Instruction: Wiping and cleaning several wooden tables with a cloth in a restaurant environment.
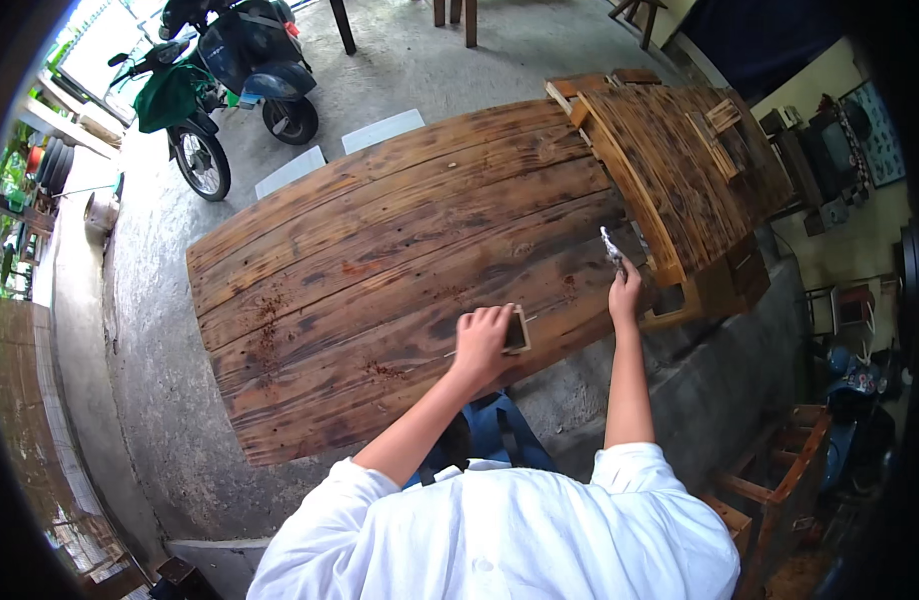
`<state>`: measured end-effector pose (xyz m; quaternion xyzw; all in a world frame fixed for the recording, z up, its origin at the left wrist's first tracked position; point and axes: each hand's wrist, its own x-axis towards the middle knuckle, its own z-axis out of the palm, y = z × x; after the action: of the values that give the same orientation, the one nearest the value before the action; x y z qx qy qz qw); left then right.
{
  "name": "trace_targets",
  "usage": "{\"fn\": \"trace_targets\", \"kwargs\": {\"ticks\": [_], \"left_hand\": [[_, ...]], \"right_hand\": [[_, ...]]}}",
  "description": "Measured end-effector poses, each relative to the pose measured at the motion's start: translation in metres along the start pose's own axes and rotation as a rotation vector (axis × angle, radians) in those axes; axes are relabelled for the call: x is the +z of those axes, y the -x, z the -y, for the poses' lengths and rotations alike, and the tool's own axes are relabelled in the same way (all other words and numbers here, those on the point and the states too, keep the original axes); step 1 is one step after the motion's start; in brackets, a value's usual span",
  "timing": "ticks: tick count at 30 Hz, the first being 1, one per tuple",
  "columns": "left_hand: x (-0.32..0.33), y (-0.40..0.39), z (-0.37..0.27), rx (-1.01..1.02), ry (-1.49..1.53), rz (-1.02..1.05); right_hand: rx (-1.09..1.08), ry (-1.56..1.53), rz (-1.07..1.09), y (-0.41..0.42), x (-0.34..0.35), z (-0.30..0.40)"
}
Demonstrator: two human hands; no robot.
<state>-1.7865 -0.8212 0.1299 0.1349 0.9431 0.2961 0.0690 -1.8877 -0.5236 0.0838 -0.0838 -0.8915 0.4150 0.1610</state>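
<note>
My left hand (483, 339) grips a small open box (517, 330) with a pale wooden rim and a dark inside, low over the near edge of the plank tabletop (399, 247). To its right, my right hand (626, 294) holds a slim silvery object (609, 244). That object points away from me over the boards, and its exact kind is unclear. Reddish-brown crumbs (267, 319) lie scattered at the left of the tabletop. A smaller patch of crumbs (384, 369) is left of my left hand, and another patch (569, 283) lies between the hands.
A slatted wooden piece (669, 165) with a raised edge adjoins the tabletop's right end. Beyond the far edge stand a motorbike (197, 150) and a blue scooter (261, 67) on the concrete floor (422, 71). A wooden frame (774, 480) stands at the lower right.
</note>
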Motion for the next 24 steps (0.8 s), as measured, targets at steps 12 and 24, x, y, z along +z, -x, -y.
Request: {"fn": "trace_targets", "kwargs": {"ticks": [12, 24], "left_hand": [[0.021, 0.013, -0.003, -0.063, -0.047, 0.069], [-0.011, 0.019, 0.012, -0.231, -0.074, -0.127]], "right_hand": [[-0.140, 0.469, 0.408, 0.095, 0.109, 0.061], [0.174, 0.809, 0.182, 0.051, 0.052, -0.004]]}}
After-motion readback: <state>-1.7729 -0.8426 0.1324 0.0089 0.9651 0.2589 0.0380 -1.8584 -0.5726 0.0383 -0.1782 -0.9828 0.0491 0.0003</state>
